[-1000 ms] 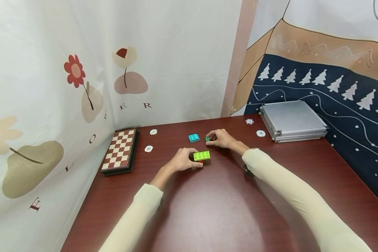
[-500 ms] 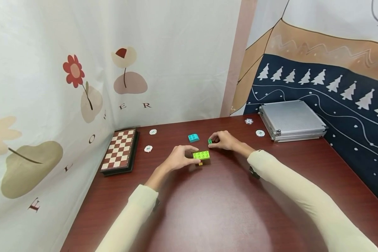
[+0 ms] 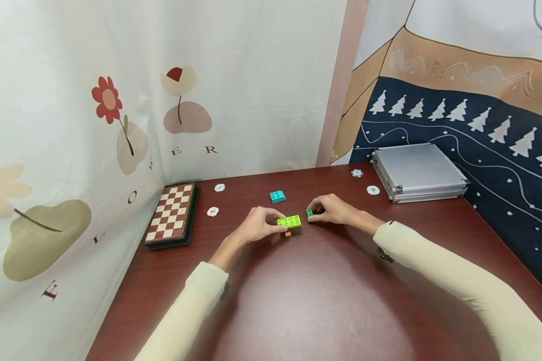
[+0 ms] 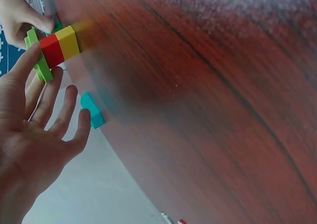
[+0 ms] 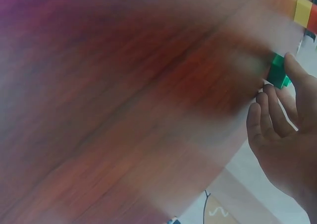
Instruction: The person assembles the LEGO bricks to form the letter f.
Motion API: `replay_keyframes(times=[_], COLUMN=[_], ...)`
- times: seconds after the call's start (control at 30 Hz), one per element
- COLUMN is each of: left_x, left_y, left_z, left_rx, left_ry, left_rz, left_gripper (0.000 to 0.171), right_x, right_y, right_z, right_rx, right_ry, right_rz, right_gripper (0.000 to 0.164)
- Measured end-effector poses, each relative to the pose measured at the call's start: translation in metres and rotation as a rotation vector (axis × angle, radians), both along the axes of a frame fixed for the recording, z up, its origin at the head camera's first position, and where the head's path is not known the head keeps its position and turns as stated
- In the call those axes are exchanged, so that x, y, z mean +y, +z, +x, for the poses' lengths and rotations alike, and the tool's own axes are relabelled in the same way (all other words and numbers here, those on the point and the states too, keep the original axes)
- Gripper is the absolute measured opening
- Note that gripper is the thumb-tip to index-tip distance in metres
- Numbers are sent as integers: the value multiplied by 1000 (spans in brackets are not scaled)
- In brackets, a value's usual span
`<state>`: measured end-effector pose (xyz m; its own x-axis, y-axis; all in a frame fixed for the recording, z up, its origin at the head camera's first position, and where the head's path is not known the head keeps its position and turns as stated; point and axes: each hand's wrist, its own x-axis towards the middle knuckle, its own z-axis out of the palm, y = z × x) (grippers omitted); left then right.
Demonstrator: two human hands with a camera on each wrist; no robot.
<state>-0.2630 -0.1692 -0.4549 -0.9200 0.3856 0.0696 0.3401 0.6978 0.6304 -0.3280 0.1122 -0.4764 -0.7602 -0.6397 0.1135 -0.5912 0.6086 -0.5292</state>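
My left hand [image 3: 258, 224] pinches a stack of toy building bricks between thumb and fingers. On top is a lime green brick [image 3: 289, 221] with studs; below it come a red brick [image 4: 51, 51] and a yellow brick [image 4: 68, 41], seen in the left wrist view. To the right of the stack, my right hand [image 3: 334, 209] pinches a small dark green brick [image 5: 277, 70] between thumb and fingertips. A short space separates the green brick from the stack in the head view. A turquoise brick [image 3: 277, 196] with a sloped end lies on the table behind both hands.
On the dark red table [image 3: 298, 301], a checkered game board [image 3: 171, 213] lies at the left and a silver case [image 3: 420, 170] at the back right. Poker chips lie near them, including a white chip [image 3: 213, 211] and another chip [image 3: 373, 190]. Printed curtains [image 3: 253, 90] stand behind.
My right hand has come nearer and to the right with the green brick. My left hand has shifted its grip up the stack, and yellow now shows beneath the lime brick.
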Motion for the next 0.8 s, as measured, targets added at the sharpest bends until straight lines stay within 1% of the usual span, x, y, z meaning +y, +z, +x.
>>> replay_keyframes(times=[0.2,0.4,0.67,0.8], left_x=[1,1,0,0], left_y=[3,2,2,3], left_z=[-1,-1,0,1], left_rx=[-19,-34,-42,-45], left_ry=[1,-3,-3,-5], left_rz=[-20,-17,4,5], left_gripper=[30,31,31,31], right_x=[11,16,12,7], right_y=[2,6,29,41], right_z=[11,18,19,18], right_rx=[-2,-2,5,37], right_ry=[24,41,37,31], right_rz=[10,2,-51,-83], right_gripper=[32,31,33,33])
